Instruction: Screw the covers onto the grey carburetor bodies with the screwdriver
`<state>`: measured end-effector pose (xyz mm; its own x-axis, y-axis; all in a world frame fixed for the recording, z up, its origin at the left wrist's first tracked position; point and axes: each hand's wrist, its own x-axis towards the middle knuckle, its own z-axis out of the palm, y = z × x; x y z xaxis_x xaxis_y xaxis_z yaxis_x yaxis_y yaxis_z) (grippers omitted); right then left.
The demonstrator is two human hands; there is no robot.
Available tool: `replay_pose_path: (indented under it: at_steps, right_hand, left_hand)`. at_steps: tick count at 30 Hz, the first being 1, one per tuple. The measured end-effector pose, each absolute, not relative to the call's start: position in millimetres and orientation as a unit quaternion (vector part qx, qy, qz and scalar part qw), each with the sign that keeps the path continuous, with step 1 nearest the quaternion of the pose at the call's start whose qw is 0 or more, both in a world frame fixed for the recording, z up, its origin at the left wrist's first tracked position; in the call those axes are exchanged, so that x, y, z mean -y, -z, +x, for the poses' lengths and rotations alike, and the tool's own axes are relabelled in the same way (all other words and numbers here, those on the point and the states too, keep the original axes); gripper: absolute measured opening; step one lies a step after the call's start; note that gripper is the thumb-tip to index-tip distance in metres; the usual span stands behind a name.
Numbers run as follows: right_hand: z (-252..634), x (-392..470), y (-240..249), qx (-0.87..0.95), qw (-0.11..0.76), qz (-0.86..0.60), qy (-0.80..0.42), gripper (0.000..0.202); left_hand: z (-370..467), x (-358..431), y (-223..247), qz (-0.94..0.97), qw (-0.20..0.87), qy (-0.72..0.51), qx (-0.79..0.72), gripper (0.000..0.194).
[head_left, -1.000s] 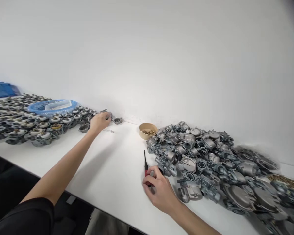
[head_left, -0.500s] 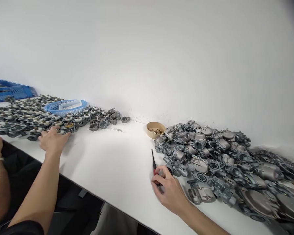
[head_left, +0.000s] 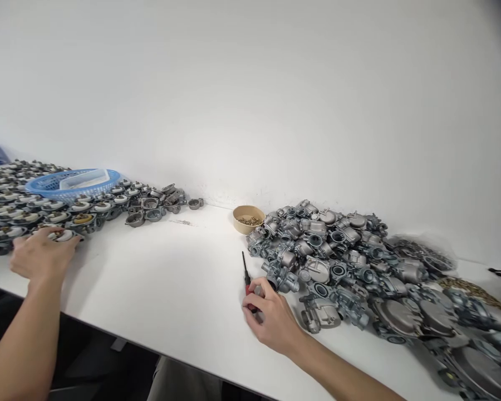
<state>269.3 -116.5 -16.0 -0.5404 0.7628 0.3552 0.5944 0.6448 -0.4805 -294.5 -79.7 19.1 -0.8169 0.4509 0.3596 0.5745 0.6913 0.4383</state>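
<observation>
At the front of the carburetors on the left, my left hand (head_left: 45, 253) has its thumb and fingers around a carburetor (head_left: 62, 235) with a white float on top; the palm side is hidden. My right hand (head_left: 271, 317) is closed round the red handle of a screwdriver (head_left: 247, 281), whose dark shaft points away from me toward the wall. That hand rests on the table (head_left: 171, 278), just left of a heap of assembled carburetors (head_left: 317, 267).
A tan bowl (head_left: 248, 219) of small brass screws stands beside the heap. Several loose float bowls (head_left: 150, 205) lie near the wall. A blue basket (head_left: 73, 184) with a clear tray sits on the left carburetors. Brass parts (head_left: 476, 292) and a plastic bag (head_left: 426, 253) are far right.
The view has swung right. My left hand has drawn slightly nearer with the white-floated carburetor. A co-worker's arm at the left has gone out of view. My right hand keeps the screwdriver.
</observation>
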Motion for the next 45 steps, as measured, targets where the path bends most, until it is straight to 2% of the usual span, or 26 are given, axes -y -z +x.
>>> replay_pose_path:
  at_steps: [4, 9, 11, 17, 22, 26, 37, 45]
  right_hand:
    - [269, 116, 16, 0.865, 0.275, -0.391, -0.154, 0.010]
    - [268, 116, 17, 0.866, 0.272, -0.389, -0.155, 0.010]
    - [268, 116, 17, 0.866, 0.272, -0.389, -0.155, 0.010]
    - [270, 117, 12, 0.862, 0.272, -0.394, -0.167, 0.012]
    - [273, 120, 8, 0.858, 0.266, -0.401, -0.180, 0.015]
    - [273, 121, 7, 0.852, 0.260, -0.413, -0.190, 0.022]
    - [272, 119, 6, 0.853, 0.246, -0.419, -0.189, 0.019]
    - [273, 118, 11, 0.846, 0.245, -0.423, -0.214, 0.032]
  left_hand:
    - [-280, 82, -12, -0.249, 0.154, 0.313, 0.904, 0.060]
    - [-221, 66, -27, -0.397, 0.225, 0.417, 0.786, 0.057]
    - [-185, 50, -39, -0.498, 0.190, 0.440, 0.723, 0.052]
    - [-61, 2, -52, -0.786, -0.089, 0.429, 0.435, 0.037]
    - [7, -6, -37, -0.867, -0.172, 0.374, 0.281, 0.030]
    - [23, 1, -26, -0.869, -0.200, 0.375, 0.253, 0.034]
    - [21, 22, -16, -0.872, -0.237, 0.349, 0.248, 0.043]
    - [7, 18, -25, -0.846, -0.280, 0.358, 0.279, 0.025]
